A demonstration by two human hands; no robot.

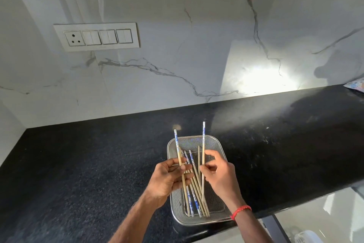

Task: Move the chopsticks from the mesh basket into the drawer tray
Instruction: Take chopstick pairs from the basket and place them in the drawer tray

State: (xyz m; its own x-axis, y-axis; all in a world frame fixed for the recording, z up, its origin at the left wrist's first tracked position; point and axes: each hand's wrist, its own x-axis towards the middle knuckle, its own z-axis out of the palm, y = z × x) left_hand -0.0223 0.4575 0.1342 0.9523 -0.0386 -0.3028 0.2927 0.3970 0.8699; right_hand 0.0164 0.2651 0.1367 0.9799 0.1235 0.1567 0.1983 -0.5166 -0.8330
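Observation:
A rectangular steel mesh basket sits at the front edge of the black countertop. Several wooden chopsticks with blue-and-white patterned ends lie lengthwise in it. My left hand is over the basket's left side, fingers pinched on one chopstick whose patterned end sticks up beyond the far rim. My right hand is over the basket's right side, gripping another chopstick that stands nearly upright. The drawer tray is not identifiable in view.
The black granite countertop runs left and right of the basket, backed by a marble wall with a switch panel. A patterned object lies at the far right. Below the counter edge at bottom right, a white item shows.

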